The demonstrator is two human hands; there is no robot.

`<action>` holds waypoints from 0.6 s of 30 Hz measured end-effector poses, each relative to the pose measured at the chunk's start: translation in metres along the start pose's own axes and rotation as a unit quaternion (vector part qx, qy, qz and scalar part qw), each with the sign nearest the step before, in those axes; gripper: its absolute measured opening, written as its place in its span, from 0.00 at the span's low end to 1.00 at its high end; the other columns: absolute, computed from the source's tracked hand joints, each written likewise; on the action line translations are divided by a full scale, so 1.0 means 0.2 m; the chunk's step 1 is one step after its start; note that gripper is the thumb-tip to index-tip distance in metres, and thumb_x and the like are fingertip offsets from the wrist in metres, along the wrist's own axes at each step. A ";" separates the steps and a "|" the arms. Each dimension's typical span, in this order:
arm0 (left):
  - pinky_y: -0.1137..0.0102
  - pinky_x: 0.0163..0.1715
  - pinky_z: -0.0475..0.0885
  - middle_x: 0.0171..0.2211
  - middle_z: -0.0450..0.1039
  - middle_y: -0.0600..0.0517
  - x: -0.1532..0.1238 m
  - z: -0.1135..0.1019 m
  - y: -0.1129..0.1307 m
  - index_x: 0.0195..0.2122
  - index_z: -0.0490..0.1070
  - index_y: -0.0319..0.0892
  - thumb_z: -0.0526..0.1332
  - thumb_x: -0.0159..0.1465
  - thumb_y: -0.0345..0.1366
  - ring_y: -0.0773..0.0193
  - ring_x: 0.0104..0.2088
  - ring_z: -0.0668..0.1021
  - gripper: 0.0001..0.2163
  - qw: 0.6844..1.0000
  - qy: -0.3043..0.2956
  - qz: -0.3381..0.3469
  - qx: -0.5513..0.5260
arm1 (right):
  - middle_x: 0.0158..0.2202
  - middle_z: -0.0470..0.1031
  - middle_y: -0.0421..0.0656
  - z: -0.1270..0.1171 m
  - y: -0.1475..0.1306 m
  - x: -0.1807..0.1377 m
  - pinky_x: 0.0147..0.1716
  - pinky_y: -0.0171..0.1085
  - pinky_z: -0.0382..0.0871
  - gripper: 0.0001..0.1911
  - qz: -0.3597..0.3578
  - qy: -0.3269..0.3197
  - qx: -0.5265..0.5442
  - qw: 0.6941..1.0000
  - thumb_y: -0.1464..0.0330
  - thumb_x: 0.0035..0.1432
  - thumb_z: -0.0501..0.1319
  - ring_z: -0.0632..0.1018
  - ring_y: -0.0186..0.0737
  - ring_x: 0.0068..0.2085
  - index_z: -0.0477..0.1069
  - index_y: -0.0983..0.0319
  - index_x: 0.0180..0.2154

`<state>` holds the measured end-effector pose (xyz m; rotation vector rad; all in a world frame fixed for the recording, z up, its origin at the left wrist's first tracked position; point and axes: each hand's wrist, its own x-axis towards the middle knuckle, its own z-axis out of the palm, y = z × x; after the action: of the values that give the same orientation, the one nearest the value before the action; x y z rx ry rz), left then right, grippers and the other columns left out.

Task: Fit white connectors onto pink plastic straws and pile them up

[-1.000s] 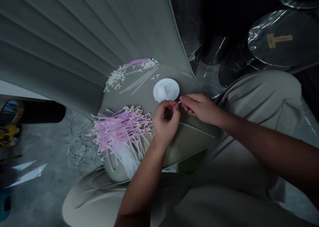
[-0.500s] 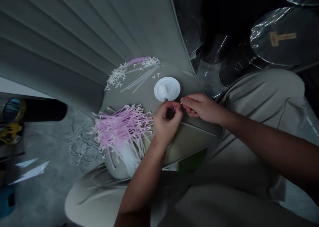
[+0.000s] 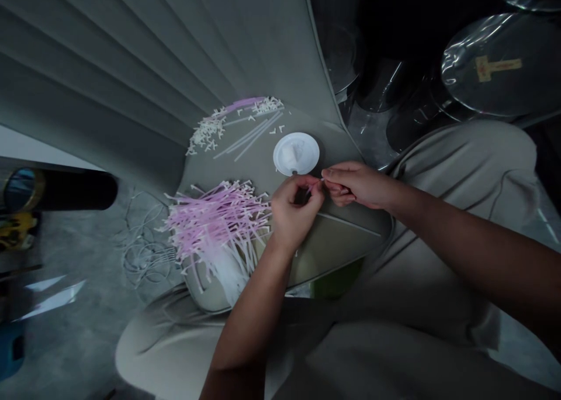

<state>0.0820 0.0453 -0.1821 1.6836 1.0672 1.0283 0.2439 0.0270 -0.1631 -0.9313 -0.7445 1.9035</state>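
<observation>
My left hand (image 3: 295, 208) is closed in a pinch on a thin purple tube, mostly hidden by the fingers. Its fingertips meet those of my right hand (image 3: 358, 183), which pinches a small white piece at the tube's end; its exact shape is too small to make out. Just beyond the fingers is a shallow white dish (image 3: 310, 165) with a whitish lump (image 3: 289, 154) in it. Left of my left hand lies a heap of purple tubes (image 3: 219, 216) with white end pieces. A thin white rod (image 3: 350, 224) lies below my hands.
Everything lies on a grey chair seat (image 3: 258, 175) with a ribbed backrest (image 3: 175, 49). Small white connectors (image 3: 208, 132) and loose pale tubes (image 3: 252, 135) lie at the back. Clear round containers (image 3: 495, 90) stand right; a loose cable coil (image 3: 146, 259) is on the floor.
The whole view has shifted slightly. Both hands stay together with fingertips pinched; my right hand's lower fingers have shifted slightly.
</observation>
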 end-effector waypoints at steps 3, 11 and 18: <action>0.74 0.32 0.73 0.29 0.76 0.53 0.00 0.01 0.00 0.34 0.75 0.41 0.63 0.60 0.34 0.69 0.30 0.77 0.03 0.999 -0.007 -0.020 -0.024 | 0.17 0.54 0.31 -0.01 0.01 0.00 0.15 0.28 0.48 0.21 0.003 -0.004 -0.001 1.000 0.63 0.63 0.57 0.56 0.23 0.15 0.58 0.63 0.20; 0.75 0.29 0.73 0.27 0.76 0.53 0.01 0.02 0.01 0.32 0.74 0.41 0.64 0.58 0.34 0.70 0.27 0.77 0.03 0.996 -0.005 -0.064 -0.069 | 0.17 0.54 0.32 -0.01 0.02 0.00 0.16 0.28 0.49 0.20 0.004 -0.007 -0.003 1.000 0.63 0.63 0.57 0.55 0.23 0.16 0.58 0.63 0.21; 0.75 0.28 0.73 0.25 0.75 0.54 0.01 0.03 0.02 0.31 0.73 0.41 0.64 0.58 0.34 0.71 0.25 0.76 0.03 0.994 -0.004 -0.079 -0.082 | 0.17 0.54 0.32 -0.01 0.02 0.01 0.16 0.28 0.48 0.21 0.006 -0.011 -0.005 1.000 0.62 0.63 0.58 0.54 0.23 0.16 0.57 0.62 0.20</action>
<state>0.0898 0.0455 -0.1793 1.4474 1.0641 0.9781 0.2443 0.0271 -0.1676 -0.9249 -0.7634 1.9240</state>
